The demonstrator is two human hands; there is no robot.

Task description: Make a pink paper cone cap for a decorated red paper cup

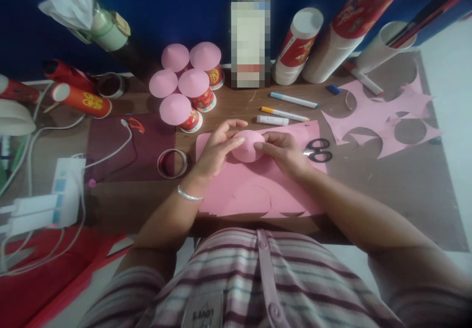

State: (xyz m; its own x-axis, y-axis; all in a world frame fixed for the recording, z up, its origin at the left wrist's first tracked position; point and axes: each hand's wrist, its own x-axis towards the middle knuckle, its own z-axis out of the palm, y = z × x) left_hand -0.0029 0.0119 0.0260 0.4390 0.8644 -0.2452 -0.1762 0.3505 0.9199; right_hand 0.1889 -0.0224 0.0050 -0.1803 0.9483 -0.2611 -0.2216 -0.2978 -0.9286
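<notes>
Between my hands is a pink paper cone [249, 150], held above a stack of pink paper [236, 195]. My left hand [220, 146] grips its left edge with the thumb on top; the fingers beneath are partly hidden. On the right edge, my right hand [282, 152] pinches the paper between thumb and fingers. Black-handled scissors [317, 151] lie just right of my right hand. Behind my left hand stand several red paper cups [205, 100], each topped by a pink paper cone [175, 109].
Markers [293, 100] and a white glue stick [273, 120] lie behind the paper. Cut pink scraps [383, 111] spread at right. A tape roll [172, 164] sits left, beyond it a white power strip [68, 190] with cables. Tall cup stacks [335, 47] stand at the back.
</notes>
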